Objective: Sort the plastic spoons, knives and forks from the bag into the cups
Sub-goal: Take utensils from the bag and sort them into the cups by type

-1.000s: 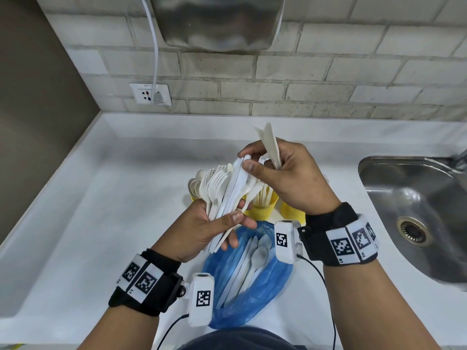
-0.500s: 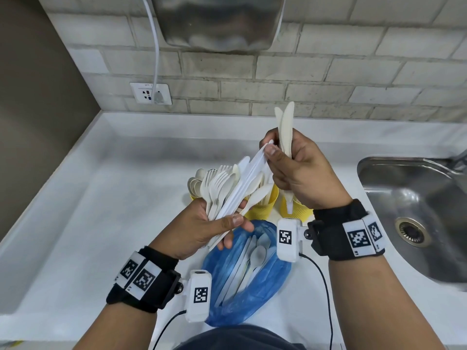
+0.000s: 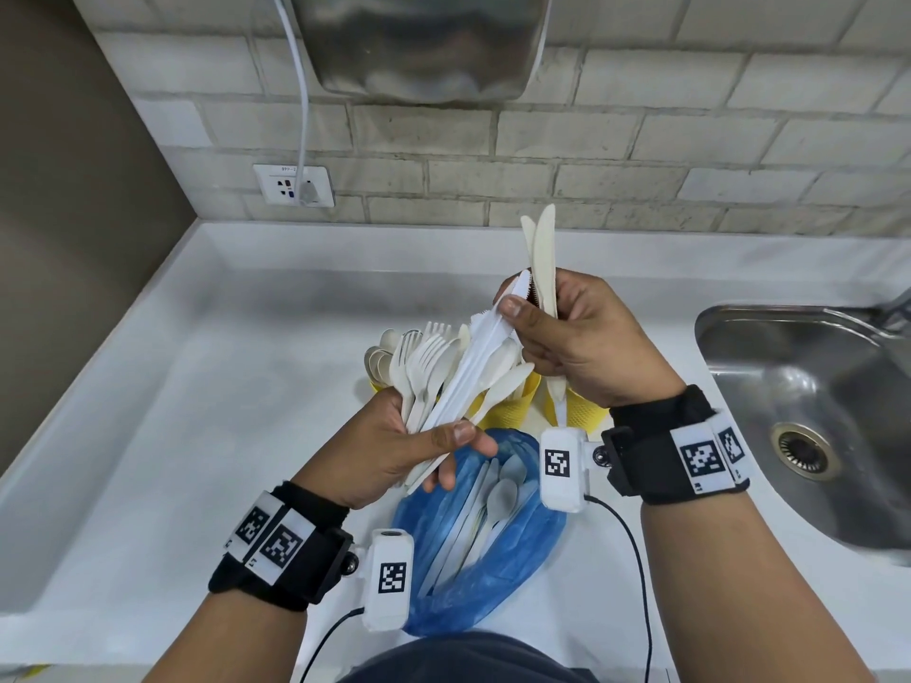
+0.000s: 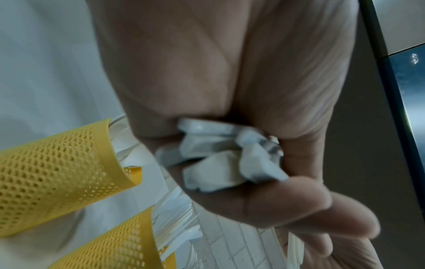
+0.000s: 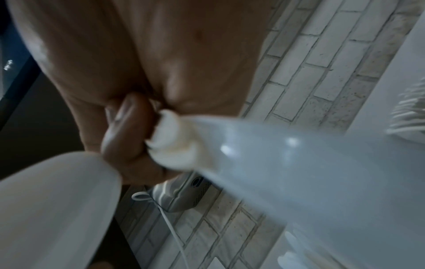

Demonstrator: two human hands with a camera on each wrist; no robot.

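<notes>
Head view: right hand (image 3: 581, 347) fingers curl round two cream knives (image 3: 542, 258) standing upright while its thumb pinches a white knife (image 3: 498, 317); left hand (image 3: 394, 446) clamps a fanned cutlery bundle (image 3: 443, 372) above the yellow cups (image 3: 512, 401) and blue bag (image 3: 498, 534)

Two hands show: the left hand (image 3: 394, 446) and the right hand (image 3: 586, 347). Yellow mesh cups: at least two are plain in the left wrist view, one (image 4: 57, 169) at about 9 o'clock and another (image 4: 110, 247) at 7 o'clock; more may be hidden. One blue bag (image 3: 493, 544) lies at 6 o'clock. Two cream knives (image 3: 542, 258) stand upright in the right hand. The mixed bundle (image 3: 443, 382) in the left hand is too crowded to count. One sink (image 3: 813, 436) sits at 3 o'clock, one socket (image 3: 294, 185) at 10 o'clock.
</notes>
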